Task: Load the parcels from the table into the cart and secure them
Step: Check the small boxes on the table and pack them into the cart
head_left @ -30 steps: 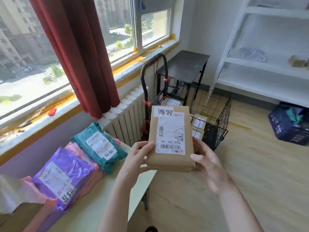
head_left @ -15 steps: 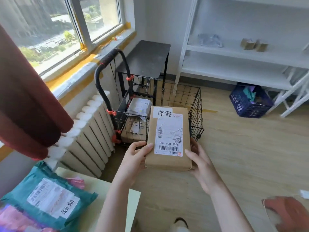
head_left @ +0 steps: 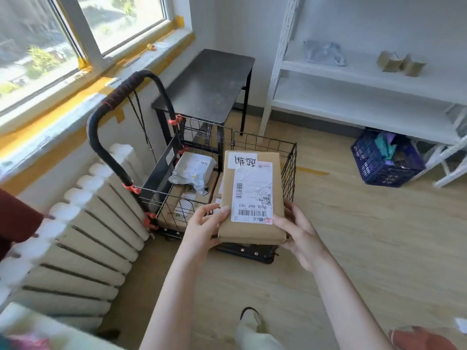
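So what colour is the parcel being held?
Brown parcel with a white label; head view.

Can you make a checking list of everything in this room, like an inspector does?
Surface: wooden floor; only a blurred table corner shows, lower left.
Job's things: brown parcel held by wire cart, not yet inside; white bag parcel lies on brown boxes inside.
Clutter: blue crate of coloured items by white shelves.
Hands: left hand and right hand grip the parcel's near end.
Cables: thin black cords hang from cart handle.
Surroundings: radiator, window, black side table.
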Demonstrator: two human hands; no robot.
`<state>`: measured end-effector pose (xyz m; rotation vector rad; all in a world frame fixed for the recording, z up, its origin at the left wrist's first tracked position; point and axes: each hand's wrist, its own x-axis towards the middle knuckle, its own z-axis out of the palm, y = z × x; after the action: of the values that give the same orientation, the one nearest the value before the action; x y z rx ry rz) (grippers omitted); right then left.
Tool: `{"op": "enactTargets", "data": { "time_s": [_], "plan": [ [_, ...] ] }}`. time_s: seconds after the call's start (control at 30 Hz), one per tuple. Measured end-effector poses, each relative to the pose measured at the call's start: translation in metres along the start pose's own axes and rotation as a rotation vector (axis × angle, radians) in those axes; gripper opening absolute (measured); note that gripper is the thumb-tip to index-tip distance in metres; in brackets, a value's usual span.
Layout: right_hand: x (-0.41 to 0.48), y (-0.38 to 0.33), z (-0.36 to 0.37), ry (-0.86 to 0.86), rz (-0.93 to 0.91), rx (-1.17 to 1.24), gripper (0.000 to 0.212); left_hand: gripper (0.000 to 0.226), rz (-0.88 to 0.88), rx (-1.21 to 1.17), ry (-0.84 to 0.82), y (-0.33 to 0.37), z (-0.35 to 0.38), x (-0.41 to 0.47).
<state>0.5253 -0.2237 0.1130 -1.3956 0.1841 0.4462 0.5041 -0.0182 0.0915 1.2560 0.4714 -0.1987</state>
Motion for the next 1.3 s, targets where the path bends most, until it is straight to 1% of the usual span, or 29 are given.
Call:
{"op": "enactTargets", "data": {
  "time_s": [0.07, 0.1, 0.2, 0.23, 0.3, 0.4, 0.43, 0.47, 0.53, 0.57, 0.6, 0.73, 0.77, 0.9, 1.0, 1.1, 1.23, 1.3],
  "plan": [
    [0.025, -0.011, -0.013, -0.029, 0.021, -0.003, 0.068, 0.055, -0.002, -0.029, 0.032, 0.002, 0.015, 0.020],
    [0.039, -0.016, -0.019, -0.038, 0.036, -0.001, 0.067, 0.056, -0.013, -0.035, 0.045, 0.002, 0.022, 0.032],
    [0.067, -0.021, -0.028, -0.024, 0.068, 0.021, 0.053, 0.081, -0.042, -0.036, 0.072, 0.004, 0.034, 0.057],
    [0.079, -0.020, -0.032, -0.012, 0.079, 0.034, 0.054, 0.083, -0.042, -0.026, 0.091, 0.006, 0.039, 0.068],
    [0.100, -0.015, -0.035, 0.027, 0.091, 0.067, 0.056, 0.078, -0.030, 0.016, 0.114, 0.010, 0.045, 0.090],
    [0.132, -0.008, -0.036, 0.091, 0.119, 0.122, 0.046, 0.073, -0.021, 0.087, 0.111, 0.015, 0.049, 0.129],
    [0.144, -0.007, -0.037, 0.105, 0.128, 0.133, 0.045, 0.069, -0.018, 0.114, 0.099, 0.015, 0.049, 0.143],
    [0.156, -0.006, -0.037, 0.113, 0.131, 0.134, 0.045, 0.057, -0.010, 0.141, 0.075, 0.015, 0.049, 0.159],
    [0.182, -0.005, -0.038, 0.132, 0.132, 0.113, 0.044, 0.022, -0.011, 0.202, 0.004, 0.017, 0.048, 0.191],
    [0.195, -0.004, -0.039, 0.149, 0.125, 0.085, 0.044, 0.015, -0.016, 0.228, -0.028, 0.017, 0.047, 0.208],
    [0.209, -0.003, -0.041, 0.175, 0.119, 0.041, 0.043, 0.015, -0.022, 0.259, -0.052, 0.017, 0.046, 0.224],
    [0.258, 0.011, -0.048, 0.310, 0.113, -0.193, 0.054, 0.034, -0.048, 0.397, -0.109, 0.009, 0.041, 0.289],
    [0.268, 0.016, -0.049, 0.344, 0.126, -0.241, 0.056, 0.035, -0.062, 0.432, -0.131, 0.007, 0.041, 0.303],
    [0.305, 0.042, -0.048, 0.445, 0.190, -0.406, 0.059, 0.031, -0.076, 0.604, -0.211, -0.013, 0.045, 0.356],
    [0.339, 0.078, -0.050, 0.570, 0.215, -0.540, 0.057, 0.025, -0.090, 0.710, -0.251, -0.041, 0.052, 0.395],
    [0.368, 0.107, -0.057, 0.675, 0.272, -0.637, 0.059, 0.028, -0.142, 0.725, -0.221, -0.074, 0.064, 0.425],
    [0.404, 0.140, -0.079, 0.727, 0.266, -0.736, 0.057, 0.026, -0.197, 0.728, -0.114, -0.125, 0.076, 0.466],
    [0.422, 0.160, -0.091, 0.734, 0.274, -0.779, 0.058, 0.025, -0.210, 0.738, -0.115, -0.150, 0.081, 0.485]
  ]
}}
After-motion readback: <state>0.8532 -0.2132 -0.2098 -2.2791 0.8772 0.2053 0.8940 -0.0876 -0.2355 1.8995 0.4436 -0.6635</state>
